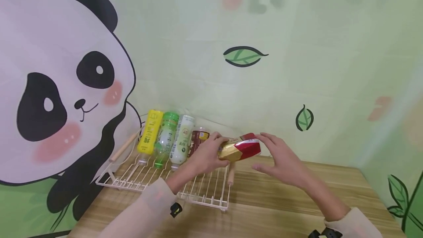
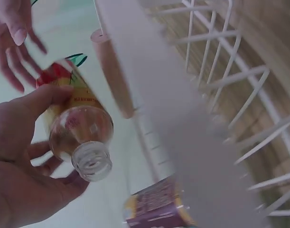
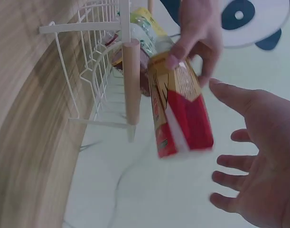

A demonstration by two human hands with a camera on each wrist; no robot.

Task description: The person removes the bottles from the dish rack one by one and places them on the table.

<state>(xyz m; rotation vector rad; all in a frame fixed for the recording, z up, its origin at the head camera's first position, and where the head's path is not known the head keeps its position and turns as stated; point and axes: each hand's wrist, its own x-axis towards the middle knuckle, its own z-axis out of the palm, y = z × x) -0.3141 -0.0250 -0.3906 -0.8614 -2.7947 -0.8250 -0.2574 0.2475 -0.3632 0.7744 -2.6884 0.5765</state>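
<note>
My left hand (image 1: 209,153) grips a clear bottle with a red and gold label (image 1: 240,148) above the right end of a white wire rack (image 1: 201,202). The left wrist view shows the bottle's uncapped mouth (image 2: 93,164), with thumb and fingers around the bottle's body. My right hand (image 1: 285,159) is spread beside the red base end. In the right wrist view, a gap separates the right fingers (image 3: 235,163) from the bottle. A brown-labelled bottle (image 1: 197,140) leans in the rack beside my left hand, partly hidden by it.
A yellow bottle (image 1: 150,131), a green-capped clear bottle (image 1: 166,140) and a white-labelled bottle (image 1: 182,139) lean neck-down in the rack's left part. Wooden handles (image 1: 123,147) flank the rack. It stands on a wood-grain table (image 1: 281,197) before a panda-printed backdrop (image 1: 198,47).
</note>
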